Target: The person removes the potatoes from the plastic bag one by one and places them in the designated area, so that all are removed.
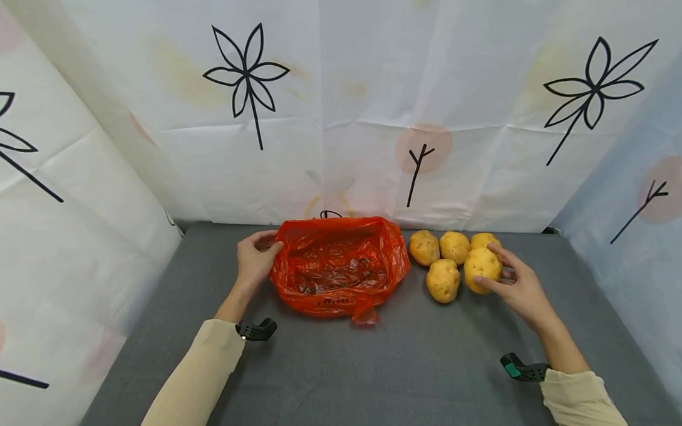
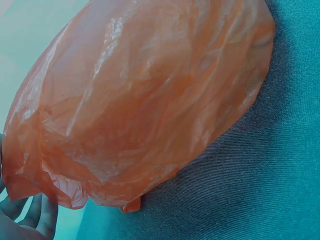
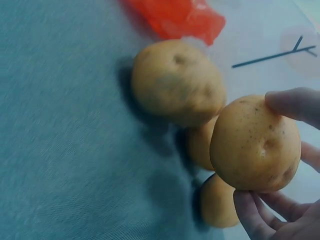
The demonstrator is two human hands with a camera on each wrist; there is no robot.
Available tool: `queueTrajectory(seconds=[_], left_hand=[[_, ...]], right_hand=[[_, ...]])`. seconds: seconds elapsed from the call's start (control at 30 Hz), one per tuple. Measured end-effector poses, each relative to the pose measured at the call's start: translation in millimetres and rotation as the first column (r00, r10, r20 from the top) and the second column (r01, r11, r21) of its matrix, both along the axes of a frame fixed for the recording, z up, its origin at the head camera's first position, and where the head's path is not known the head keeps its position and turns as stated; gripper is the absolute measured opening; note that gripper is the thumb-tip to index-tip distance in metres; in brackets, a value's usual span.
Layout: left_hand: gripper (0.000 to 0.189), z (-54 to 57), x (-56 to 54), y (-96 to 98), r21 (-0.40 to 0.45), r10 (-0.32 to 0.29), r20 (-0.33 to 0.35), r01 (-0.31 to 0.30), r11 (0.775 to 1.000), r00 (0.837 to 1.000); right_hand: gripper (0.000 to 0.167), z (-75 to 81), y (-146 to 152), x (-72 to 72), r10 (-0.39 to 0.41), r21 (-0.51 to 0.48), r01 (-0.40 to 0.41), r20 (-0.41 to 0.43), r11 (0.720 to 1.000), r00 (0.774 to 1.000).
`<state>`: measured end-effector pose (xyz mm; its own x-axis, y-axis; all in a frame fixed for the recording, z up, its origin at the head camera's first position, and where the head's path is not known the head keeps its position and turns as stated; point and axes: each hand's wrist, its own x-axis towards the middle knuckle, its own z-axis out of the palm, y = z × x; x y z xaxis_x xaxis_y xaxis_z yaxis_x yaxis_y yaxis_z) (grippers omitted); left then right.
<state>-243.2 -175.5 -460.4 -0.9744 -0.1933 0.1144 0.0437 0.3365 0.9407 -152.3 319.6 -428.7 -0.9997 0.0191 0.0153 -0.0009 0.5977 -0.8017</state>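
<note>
A red plastic bag (image 1: 327,304) lies on the grey table with its mouth spread wide toward me. At its upper left rim my left hand (image 1: 257,258) pinches the plastic between thumb and fingers; in the left wrist view the bag (image 2: 140,100) hides part of that hand (image 2: 30,220). To the right, my right hand (image 1: 521,288) grips a yellow potato (image 1: 481,271) between thumb and fingertips. The right wrist view shows this potato (image 3: 255,145) held in front of other potatoes, lifted off the cloth.
Several more potatoes lie grouped right of the bag, among them a near one (image 1: 443,281) and one at the back left (image 1: 424,248). Patterned white curtains (image 1: 339,169) stand behind the grey tabletop (image 1: 391,368) and at both sides.
</note>
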Motion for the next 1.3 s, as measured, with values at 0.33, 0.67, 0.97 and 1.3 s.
queueTrajectory(seconds=[0.33, 0.67, 0.97, 1.3], left_hand=[[0.03, 2.7, 1.1, -1.1, -0.001, -0.007, 0.006, 0.007, 1.0, 1.0], [0.03, 2.1, 2.5, -2.1, 0.012, -0.001, 0.007, 0.001, 1.0, 1.0], [0.03, 2.9, 5.0, -2.2, 0.008, -0.001, 0.011, 0.0, 1.0, 1.0], [0.03, 3.1, 4.7, -2.3, 0.006, 0.002, 0.012, -0.002, 1.0, 1.0]], right_hand=[[0.084, -22.4, 5, -3.9, -0.044, 0.049, 0.039, 0.099, 0.998, 0.994], [0.085, -29.4, 4, -4.9, -0.043, 0.08, 0.036, 0.1, 0.996, 0.994], [0.082, -27.7, 3, -7.6, -0.015, 0.124, 0.006, 0.069, 0.992, 0.998], [0.079, -29.5, 1, -8.9, 0.02, 0.162, -0.026, 0.038, 0.986, 0.999]])
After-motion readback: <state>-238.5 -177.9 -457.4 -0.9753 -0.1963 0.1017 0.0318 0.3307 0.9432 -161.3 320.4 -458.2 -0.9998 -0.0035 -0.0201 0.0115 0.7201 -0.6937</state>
